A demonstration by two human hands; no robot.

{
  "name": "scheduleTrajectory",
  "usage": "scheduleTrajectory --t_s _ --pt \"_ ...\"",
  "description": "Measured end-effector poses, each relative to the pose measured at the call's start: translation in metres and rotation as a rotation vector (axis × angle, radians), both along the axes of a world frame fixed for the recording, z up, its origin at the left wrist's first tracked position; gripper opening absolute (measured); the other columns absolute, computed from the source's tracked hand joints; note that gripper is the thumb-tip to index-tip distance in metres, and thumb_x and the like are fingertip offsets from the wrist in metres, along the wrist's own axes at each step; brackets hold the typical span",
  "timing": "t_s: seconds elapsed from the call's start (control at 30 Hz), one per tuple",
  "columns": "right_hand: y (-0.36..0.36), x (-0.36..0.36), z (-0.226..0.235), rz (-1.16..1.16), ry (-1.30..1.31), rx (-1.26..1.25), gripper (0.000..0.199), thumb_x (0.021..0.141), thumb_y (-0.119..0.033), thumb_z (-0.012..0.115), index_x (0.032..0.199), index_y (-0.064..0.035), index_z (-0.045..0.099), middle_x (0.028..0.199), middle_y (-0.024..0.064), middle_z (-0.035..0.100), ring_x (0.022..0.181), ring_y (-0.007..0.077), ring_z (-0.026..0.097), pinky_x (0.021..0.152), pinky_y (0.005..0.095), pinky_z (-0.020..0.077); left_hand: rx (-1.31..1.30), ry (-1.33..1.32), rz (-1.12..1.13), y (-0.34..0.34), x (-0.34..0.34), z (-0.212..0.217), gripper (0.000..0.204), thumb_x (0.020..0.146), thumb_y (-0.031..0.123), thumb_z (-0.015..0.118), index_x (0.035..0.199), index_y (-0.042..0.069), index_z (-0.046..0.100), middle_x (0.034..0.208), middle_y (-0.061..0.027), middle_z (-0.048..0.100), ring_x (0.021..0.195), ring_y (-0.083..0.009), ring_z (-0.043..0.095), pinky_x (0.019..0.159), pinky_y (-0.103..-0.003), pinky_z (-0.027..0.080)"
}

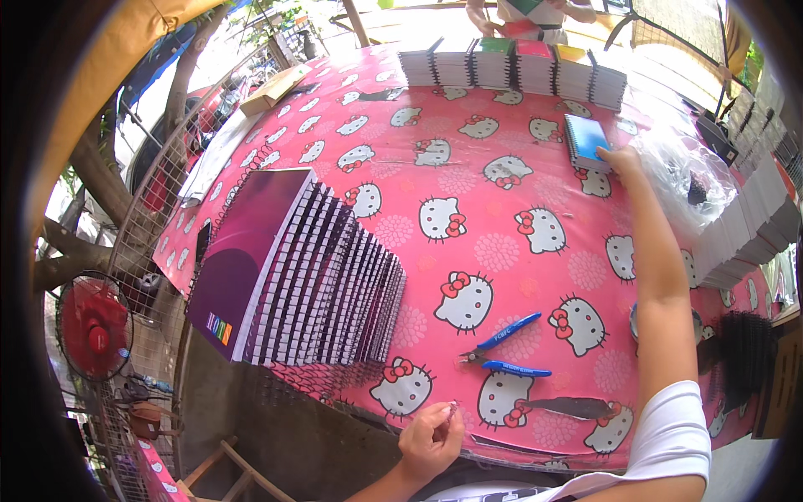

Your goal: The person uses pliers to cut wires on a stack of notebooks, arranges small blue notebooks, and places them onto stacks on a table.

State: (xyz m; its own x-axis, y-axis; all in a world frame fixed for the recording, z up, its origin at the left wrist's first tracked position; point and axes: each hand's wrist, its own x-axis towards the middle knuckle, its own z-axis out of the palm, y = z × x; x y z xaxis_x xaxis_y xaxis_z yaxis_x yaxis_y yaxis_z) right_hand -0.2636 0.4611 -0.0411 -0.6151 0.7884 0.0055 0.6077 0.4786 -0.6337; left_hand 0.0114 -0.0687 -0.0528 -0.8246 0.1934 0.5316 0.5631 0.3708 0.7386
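My right arm stretches far across the table, and my right hand grips the right edge of a small blue spiral notebook. The notebook lies on the pink tablecloth, its dark coil along the left side. Close to the table's front edge, my left hand is closed with fingers curled in a pinch; what it holds, if anything, is too small to make out. Beyond that hand lies a pair of blue-handled cutting pliers, handles spread. To its left rises a tall stack of large purple-covered spiral notebooks.
Spiral-bound notebook stacks line the far edge, where another person stands. Clear plastic wrap and piled white paper blocks sit at right, near black binding coils. A cardboard box lies far left.
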Motion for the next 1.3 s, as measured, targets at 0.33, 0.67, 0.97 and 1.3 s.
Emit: scheduleTrajectory --t_s 0.33,0.67,0.97,1.3 --pt "-0.145 -0.138 0.002 0.263 0.035 0.165 0.061 0.065 -0.052 0.078 0.089 0.0033 0.070 0.096 0.0236 0.068 0.094 0.0358 0.066 0.084 0.0419 0.0518 -0.077 -0.106 0.061 0.000 0.011 0.003 0.021 0.079 0.006 0.073 0.095 0.005 0.059 0.088 -0.0134 0.069 0.069 -0.0250 0.068 0.058 -0.032 0.055" --pt "-0.276 -0.251 0.018 0.325 0.123 -0.075 0.045 0.076 -0.038 0.077 0.104 -0.0030 0.069 0.109 0.0190 0.066 0.106 0.0332 0.063 0.087 0.0409 0.0524 -0.067 -0.135 -0.006 0.007 0.002 0.010 0.022 0.082 0.010 0.071 0.100 0.005 0.061 0.086 -0.0137 0.069 0.070 -0.0244 0.068 0.059 -0.033 0.055" --pt "-0.299 -0.280 0.022 0.377 0.065 -0.136 0.055 0.081 -0.046 0.070 0.109 0.0005 0.065 0.116 0.0215 0.063 0.107 0.0353 0.062 0.089 0.0415 0.0502 -0.068 -0.187 -0.020 0.008 -0.014 0.014 0.021 0.085 0.015 0.069 0.102 0.006 0.062 0.087 -0.0125 0.069 0.071 -0.0237 0.069 0.060 -0.034 0.055" --pt "-0.281 -0.088 0.129 0.962 0.823 0.366 0.027 0.085 -0.001 0.055 0.111 -0.0036 0.061 0.101 0.0150 0.065 0.087 0.0318 0.063 0.073 0.0375 0.0508 -0.053 -0.169 -0.099 -0.001 0.002 0.001 0.021 0.088 0.020 0.067 0.105 0.007 0.064 0.088 -0.0112 0.070 0.072 -0.0229 0.069 0.061 -0.034 0.056"
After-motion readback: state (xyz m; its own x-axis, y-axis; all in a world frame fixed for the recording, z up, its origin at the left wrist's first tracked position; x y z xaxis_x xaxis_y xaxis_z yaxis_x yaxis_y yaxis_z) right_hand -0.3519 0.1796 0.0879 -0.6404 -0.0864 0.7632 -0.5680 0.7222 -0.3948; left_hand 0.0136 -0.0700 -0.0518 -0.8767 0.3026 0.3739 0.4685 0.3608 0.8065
